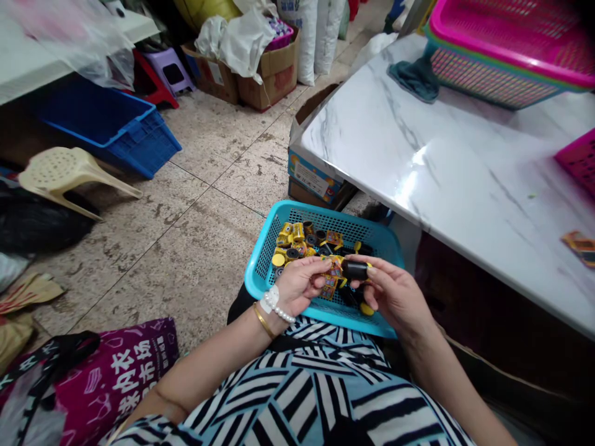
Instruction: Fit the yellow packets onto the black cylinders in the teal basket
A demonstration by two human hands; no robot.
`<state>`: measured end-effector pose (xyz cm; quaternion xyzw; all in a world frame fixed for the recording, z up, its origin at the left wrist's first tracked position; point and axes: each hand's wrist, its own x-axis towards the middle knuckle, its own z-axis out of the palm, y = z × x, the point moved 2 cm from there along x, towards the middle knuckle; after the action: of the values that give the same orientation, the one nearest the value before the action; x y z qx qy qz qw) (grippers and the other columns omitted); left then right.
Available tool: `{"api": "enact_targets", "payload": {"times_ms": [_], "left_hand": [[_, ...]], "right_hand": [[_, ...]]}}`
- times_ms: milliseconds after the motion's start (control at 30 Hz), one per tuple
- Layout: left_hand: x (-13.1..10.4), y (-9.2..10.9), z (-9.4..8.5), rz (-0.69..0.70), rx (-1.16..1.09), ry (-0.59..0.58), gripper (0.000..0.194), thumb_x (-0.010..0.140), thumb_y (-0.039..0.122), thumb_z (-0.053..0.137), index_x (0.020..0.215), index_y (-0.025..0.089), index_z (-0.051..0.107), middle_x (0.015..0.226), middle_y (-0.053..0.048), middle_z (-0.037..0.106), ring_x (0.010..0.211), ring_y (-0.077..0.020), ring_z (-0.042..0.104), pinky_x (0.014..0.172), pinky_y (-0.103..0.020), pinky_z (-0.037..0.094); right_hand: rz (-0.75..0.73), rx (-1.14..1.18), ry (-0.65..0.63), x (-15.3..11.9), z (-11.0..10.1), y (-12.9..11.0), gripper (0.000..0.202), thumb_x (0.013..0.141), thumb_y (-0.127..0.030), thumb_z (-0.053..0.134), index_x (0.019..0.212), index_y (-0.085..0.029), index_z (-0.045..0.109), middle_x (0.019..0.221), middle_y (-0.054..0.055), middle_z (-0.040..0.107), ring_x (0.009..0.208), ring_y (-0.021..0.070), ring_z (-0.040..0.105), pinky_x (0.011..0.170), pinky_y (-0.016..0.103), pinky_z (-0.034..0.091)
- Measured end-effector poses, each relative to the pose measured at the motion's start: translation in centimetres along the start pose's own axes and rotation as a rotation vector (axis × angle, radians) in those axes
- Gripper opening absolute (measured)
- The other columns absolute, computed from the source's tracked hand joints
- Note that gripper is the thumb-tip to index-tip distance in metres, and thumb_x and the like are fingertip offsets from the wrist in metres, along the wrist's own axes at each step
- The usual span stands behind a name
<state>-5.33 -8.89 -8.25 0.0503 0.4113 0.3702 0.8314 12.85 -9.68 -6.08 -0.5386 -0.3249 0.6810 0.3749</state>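
A turquoise plastic basket [256, 263] rests on my lap, with several small black and yellow cylindrical canisters [297, 231] and printed yellow labels in it. Above it, my right hand [397, 294] pinches a small black canister [355, 270] lying on its side, its end at the fingertips. My left hand [297, 288] is closed on a yellow printed label [336, 265], which touches or lies close to the canister's left end. Whether the label is stuck to the canister, I cannot tell.
A marble-patterned table [367, 136] stands to the right, bearing a stack of pink and green baskets [493, 68] and a dark cloth [416, 79]. A cream stool [56, 164], a blue crate [144, 142] and a purple bag [158, 347] are on the floor at left. Cardboard boxes [272, 77] stand farther back.
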Motion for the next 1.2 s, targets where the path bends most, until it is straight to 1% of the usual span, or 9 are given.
{"api": "enact_targets", "payload": {"times_ms": [133,300,533,633,733,867,933,1067,1200], "left_hand": [[-0.1,0.1,0.0,-0.006,-0.050,-0.012,0.024,0.067,0.014,0.079,0.073,0.012,0.055,0.058,0.007,0.047,0.039,0.0013,0.033,0.032,-0.010,0.012],[-0.1,0.1,0.0,-0.010,-0.071,-0.012,0.023,0.069,0.015,0.078,0.079,0.012,0.057,0.061,0.006,0.051,0.038,0.0016,0.032,0.032,-0.010,0.012],[0.1,-0.6,-0.1,0.059,0.112,-0.055,0.032,0.065,0.031,0.083,0.078,0.010,0.062,0.058,0.005,0.052,0.039,0.0006,0.039,0.034,-0.013,0.014],[0.0,-0.7,-0.3,0.091,0.165,-0.024,0.035,0.065,0.036,0.083,0.077,0.012,0.061,0.054,0.006,0.050,0.038,-0.0004,0.039,0.036,-0.014,0.013],[-0.2,-0.6,-0.3,0.089,0.181,-0.019,0.034,0.067,0.037,0.081,0.075,0.012,0.060,0.051,0.005,0.050,0.036,-0.0009,0.036,0.036,-0.016,0.010],[-0.2,-0.5,-0.2,0.096,0.141,-0.033,0.032,0.067,0.035,0.080,0.078,0.011,0.063,0.049,0.005,0.049,0.036,-0.0009,0.033,0.036,-0.017,0.008],[-0.1,-0.5,-0.2,0.093,0.123,-0.033,0.031,0.066,0.034,0.080,0.078,0.010,0.064,0.049,0.005,0.049,0.037,-0.0010,0.033,0.036,-0.017,0.007],[0.0,-0.6,-0.3,0.108,0.132,-0.039,0.030,0.067,0.034,0.080,0.077,0.011,0.064,0.050,0.004,0.051,0.039,-0.0017,0.036,0.036,-0.016,0.010],[-0.3,-0.8,-0.4,0.125,0.180,-0.027,0.032,0.068,0.036,0.080,0.079,0.009,0.067,0.055,0.002,0.053,0.044,-0.0024,0.041,0.038,-0.015,0.017]], "right_hand": [[-0.013,-0.114,0.021,-0.2,-0.2,-0.1,0.041,0.082,-0.042,0.069,0.112,-0.013,0.070,0.072,0.008,0.073,0.034,0.0049,0.046,0.032,0.018,0.031],[-0.051,-0.203,0.036,-0.7,-0.2,-0.6,0.042,0.082,-0.041,0.070,0.115,-0.014,0.070,0.071,0.007,0.074,0.036,0.0055,0.045,0.033,0.019,0.034],[0.008,-0.137,0.060,-0.6,0.2,-0.4,0.040,0.082,-0.046,0.070,0.106,-0.014,0.069,0.067,0.007,0.073,0.031,0.0068,0.047,0.028,0.017,0.029],[-0.017,-0.084,0.104,-0.6,0.6,-0.1,0.037,0.080,-0.046,0.072,0.100,-0.015,0.068,0.069,0.007,0.073,0.042,0.0129,0.061,0.033,0.019,0.042],[-0.158,-0.113,0.165,-1.1,1.1,0.1,0.033,0.078,-0.042,0.076,0.099,-0.018,0.069,0.079,0.005,0.074,0.056,0.0163,0.070,0.051,0.027,0.058],[-0.300,-0.271,0.232,-1.8,1.5,0.3,0.029,0.077,-0.036,0.077,0.101,-0.022,0.070,0.078,0.003,0.073,0.064,0.0175,0.071,0.065,0.031,0.062],[-0.331,-0.295,0.216,-1.9,1.5,0.3,0.029,0.077,-0.035,0.077,0.103,-0.023,0.069,0.088,0.004,0.074,0.068,0.0169,0.071,0.066,0.030,0.062],[-0.273,-0.188,0.064,-1.7,1.4,0.2,0.027,0.077,-0.033,0.077,0.099,-0.023,0.064,0.129,0.010,0.065,0.068,0.0143,0.071,0.063,0.030,0.062],[-0.196,-0.106,0.003,-1.5,1.1,0.3,0.030,0.077,-0.032,0.078,0.101,-0.024,0.061,0.118,0.008,0.071,0.076,0.0173,0.073,0.070,0.032,0.063]]}}
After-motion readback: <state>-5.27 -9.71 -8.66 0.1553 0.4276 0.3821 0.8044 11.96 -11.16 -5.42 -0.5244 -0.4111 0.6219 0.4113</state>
